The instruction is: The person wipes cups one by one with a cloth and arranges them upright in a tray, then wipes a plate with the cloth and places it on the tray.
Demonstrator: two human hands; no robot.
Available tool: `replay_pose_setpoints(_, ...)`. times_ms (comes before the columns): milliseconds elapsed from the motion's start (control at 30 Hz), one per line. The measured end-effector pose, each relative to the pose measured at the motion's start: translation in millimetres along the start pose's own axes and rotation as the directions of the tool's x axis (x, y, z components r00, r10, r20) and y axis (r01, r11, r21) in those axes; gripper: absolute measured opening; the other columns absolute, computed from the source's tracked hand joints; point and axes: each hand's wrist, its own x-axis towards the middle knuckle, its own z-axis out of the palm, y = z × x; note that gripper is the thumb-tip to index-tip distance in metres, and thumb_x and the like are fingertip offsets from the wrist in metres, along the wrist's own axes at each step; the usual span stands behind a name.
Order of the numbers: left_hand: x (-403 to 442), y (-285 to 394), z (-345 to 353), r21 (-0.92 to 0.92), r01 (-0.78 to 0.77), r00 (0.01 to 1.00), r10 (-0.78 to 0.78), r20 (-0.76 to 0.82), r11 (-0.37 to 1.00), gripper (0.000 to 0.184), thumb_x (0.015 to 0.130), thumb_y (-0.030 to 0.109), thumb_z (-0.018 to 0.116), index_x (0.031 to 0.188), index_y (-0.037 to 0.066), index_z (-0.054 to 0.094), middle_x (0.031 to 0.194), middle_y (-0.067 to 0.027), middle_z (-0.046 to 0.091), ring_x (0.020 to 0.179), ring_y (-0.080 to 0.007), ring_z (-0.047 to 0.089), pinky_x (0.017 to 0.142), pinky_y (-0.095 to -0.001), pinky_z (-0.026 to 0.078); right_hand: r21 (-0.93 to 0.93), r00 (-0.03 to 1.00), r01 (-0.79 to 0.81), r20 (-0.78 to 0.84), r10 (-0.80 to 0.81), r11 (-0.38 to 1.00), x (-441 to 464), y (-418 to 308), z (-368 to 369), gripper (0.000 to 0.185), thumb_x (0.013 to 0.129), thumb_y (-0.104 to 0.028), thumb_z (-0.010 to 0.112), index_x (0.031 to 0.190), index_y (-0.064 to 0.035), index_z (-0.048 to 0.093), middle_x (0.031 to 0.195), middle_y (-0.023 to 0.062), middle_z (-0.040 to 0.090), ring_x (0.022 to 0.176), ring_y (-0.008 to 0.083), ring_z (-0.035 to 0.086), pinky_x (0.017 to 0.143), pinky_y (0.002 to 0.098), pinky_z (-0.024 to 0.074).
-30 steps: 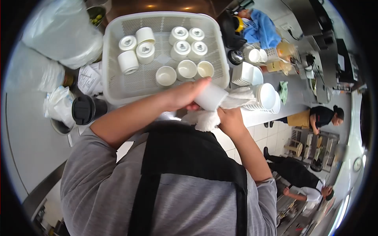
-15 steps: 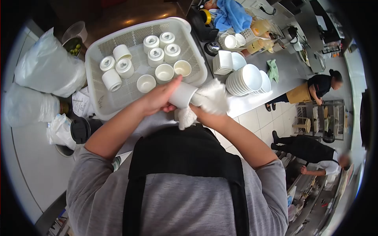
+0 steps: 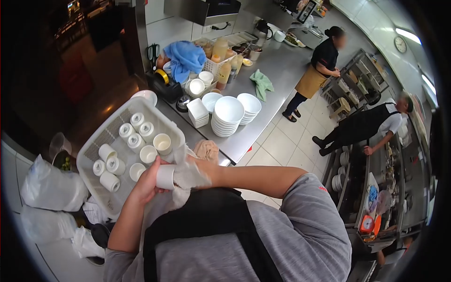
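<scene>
A white cup (image 3: 165, 177) is in my left hand (image 3: 149, 182), with the thumb and fingers closed round it. My right hand (image 3: 205, 170) grips a white cloth (image 3: 191, 175); it lies against the open end of the cup, and part hangs down below. The cloth hides some of the right fingers and the cup's mouth. Just beyond the hands stands a white plastic basket (image 3: 163, 123) with perforated sides. Inside it are several white cups; some, such as one cup (image 3: 135, 141), rest bottom up, a cup (image 3: 109, 181) lies tipped, and a few, like another cup (image 3: 162, 142), face up.
Stacked white bowls (image 3: 228, 111) and square dishes (image 3: 198, 112) stand on the steel counter (image 3: 263, 110) with a green cloth (image 3: 261, 84). A peach cloth (image 3: 206, 151) lies near my right hand. Plastic bags (image 3: 51, 185) are at left. Two people (image 3: 324, 63) stand at right.
The view has turned toward the right, so basket and hands appear farther left and lower. My left hand still holds the cup, and my right hand keeps the cloth at its mouth.
</scene>
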Motion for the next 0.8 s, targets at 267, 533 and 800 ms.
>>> replay_pose_setpoints(267,-2.7,-13.7,-6.3,0.115,-0.508,0.857,0.488,0.165,0.853,0.05,0.101,0.042,0.031,0.13,0.005,0.048,0.127,-0.0085,0.051,0.117,-0.0167,0.047,0.092,-0.0316,0.041,0.868,0.927,0.125,-0.275,0.254,0.481,12.6,17.3,10.5,0.032,0.09,-0.02,0.052,0.117,-0.0024,0.055,0.099,0.0155,0.064,0.091,0.0298,0.063,0.082,0.0388,0.0513)
replay_pose_setpoints(533,12.6,-31.9,-9.9,-0.108,-0.361,0.932,0.362,-0.013,0.926,0.019,0.091,0.005,0.056,0.111,0.005,0.059,0.091,0.0002,0.062,0.079,-0.0071,0.056,0.07,-0.0205,0.045,0.777,0.916,-0.032,0.275,0.293,-0.629,50.5,39.3,39.8,0.035,0.088,-0.041,0.055,0.09,-0.0058,0.058,0.076,0.0123,0.059,0.06,0.0258,0.062,0.054,0.0387,0.0521)
replay_pose_setpoints(800,4.8,-17.3,15.3,-0.199,-0.541,0.837,0.498,-0.227,0.817,0.017,0.086,-0.002,0.059,0.102,0.004,0.058,0.096,-0.0048,0.065,0.085,-0.0129,0.063,0.079,-0.0275,0.052,0.283,0.873,0.098,-0.485,0.055,0.954,34.2,-4.7,10.6,0.059,0.068,-0.011,0.069,0.125,-0.0178,0.055,0.125,0.0135,0.05,0.12,0.0339,0.045,0.093,0.0465,0.0429)
